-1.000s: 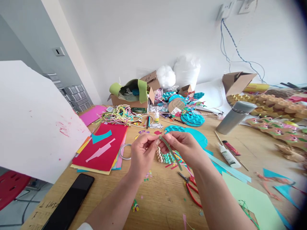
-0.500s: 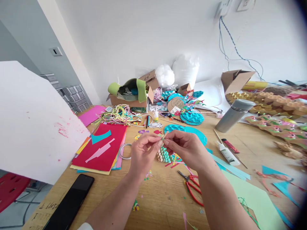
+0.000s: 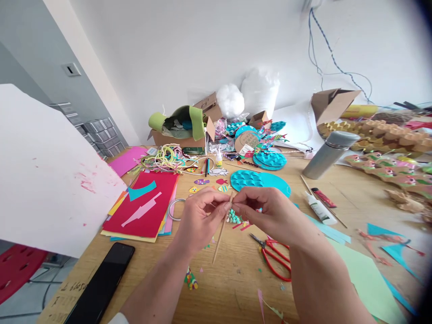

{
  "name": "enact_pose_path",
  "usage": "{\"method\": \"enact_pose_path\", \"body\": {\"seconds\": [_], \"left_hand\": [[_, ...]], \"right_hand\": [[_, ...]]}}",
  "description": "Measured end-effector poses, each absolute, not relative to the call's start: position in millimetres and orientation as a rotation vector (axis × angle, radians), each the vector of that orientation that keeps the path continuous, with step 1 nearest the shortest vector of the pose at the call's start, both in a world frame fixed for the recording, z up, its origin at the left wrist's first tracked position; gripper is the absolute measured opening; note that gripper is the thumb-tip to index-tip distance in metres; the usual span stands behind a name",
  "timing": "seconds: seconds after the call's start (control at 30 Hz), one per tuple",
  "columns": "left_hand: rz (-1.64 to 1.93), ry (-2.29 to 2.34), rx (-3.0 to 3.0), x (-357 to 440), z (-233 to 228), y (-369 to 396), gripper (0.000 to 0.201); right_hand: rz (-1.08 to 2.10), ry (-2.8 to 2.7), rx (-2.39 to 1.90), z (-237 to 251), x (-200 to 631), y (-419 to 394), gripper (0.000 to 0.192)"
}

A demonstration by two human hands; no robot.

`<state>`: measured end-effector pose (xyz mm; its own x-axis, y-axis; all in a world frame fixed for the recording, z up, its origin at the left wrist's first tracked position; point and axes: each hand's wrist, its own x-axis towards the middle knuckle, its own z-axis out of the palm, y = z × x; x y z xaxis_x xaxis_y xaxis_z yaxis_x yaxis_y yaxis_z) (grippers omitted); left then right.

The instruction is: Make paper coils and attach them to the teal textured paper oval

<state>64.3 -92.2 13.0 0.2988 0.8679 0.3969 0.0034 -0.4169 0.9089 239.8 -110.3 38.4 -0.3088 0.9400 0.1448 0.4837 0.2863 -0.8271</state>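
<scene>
My left hand (image 3: 200, 218) and my right hand (image 3: 266, 211) meet above the wooden table (image 3: 232, 274), fingertips pinched together on the top of a thin wooden stick (image 3: 221, 234). The stick slants down and to the left toward me. Whether a paper strip is also between the fingers I cannot tell. Just behind the hands lies a small piece made of rolled teal and cream paper coils (image 3: 233, 218). Red-handled scissors (image 3: 275, 256) lie under my right wrist.
A stack of coloured paper sheets (image 3: 145, 207) and a black phone (image 3: 101, 283) lie at the left, below a large white board (image 3: 47, 171). Teal discs (image 3: 259, 180), glue tubes (image 3: 319, 209), a grey flask (image 3: 326, 159), cardboard boxes and paper scraps crowd the back and right.
The green strip that hung from my right hand a second ago is out of sight. A wooden stick now shows, slanting down from the pinched fingers. The view has tilted slightly down.
</scene>
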Motion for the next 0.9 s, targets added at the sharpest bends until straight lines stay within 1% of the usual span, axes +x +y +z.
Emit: {"method": "enact_pose_path", "body": {"seconds": [0.17, 0.4, 0.5, 0.57, 0.6, 0.63, 0.67, 0.7, 0.77, 0.83, 0.9], "left_hand": [[1.261, 0.893, 1.729, 68.1, 9.8, -93.3, 0.008], [1.328, 1.017, 1.737, 75.9, 1.2, -94.8, 0.013], [1.347, 1.008, 1.584, 76.7, 2.1, -91.6, 0.014], [1.35, 0.927, 1.384, 75.3, 4.5, -87.1, 0.015], [1.359, 0.879, 1.279, 74.0, 5.9, -84.4, 0.015], [1.383, 0.837, 1.179, 72.5, 7.3, -81.6, 0.016], [1.417, 0.802, 1.09, 70.8, 8.4, -78.9, 0.017], [1.451, 0.776, 1.016, 69.3, 9.3, -76.5, 0.017], [1.505, 0.738, 0.908, 67.5, 9.9, -73.3, 0.019], [1.522, 0.703, 0.844, 68.2, 9.1, -72.5, 0.02], [1.507, 0.68, 0.817, 71.4, 7.4, -73.7, 0.021]], "right_hand": [[0.727, -1.934, -1.336, 39.4, 235.7, -111.1, 0.016], [0.177, -2.061, -1.364, 36.5, 222.9, -115.9, 0.019], [-0.017, -2.052, -1.312, 35.8, 216.2, -117.5, 0.019], [-0.189, -1.971, -1.209, 39.6, 214.2, -123.2, 0.011], [-0.27, -1.91, -1.146, 42.3, 214.3, -127.5, 0.013], [-0.334, -1.841, -1.083, 45.0, 214.8, -132.4, 0.019], [-0.363, -1.783, -1.027, 47.2, 215.7, -137.2, 0.025], [-0.36, -1.754, -0.987, 48.6, 216.5, -141.0, 0.026], [-0.297, -1.79, -1.003, 47.7, 217.0, -143.6, 0.019], [-0.238, -1.89, -1.138, 42.0, 214.5, -138.1, 0.01], [-0.196, -1.971, -1.297, 33.8, 209.5, -127.1, 0.014]]}}
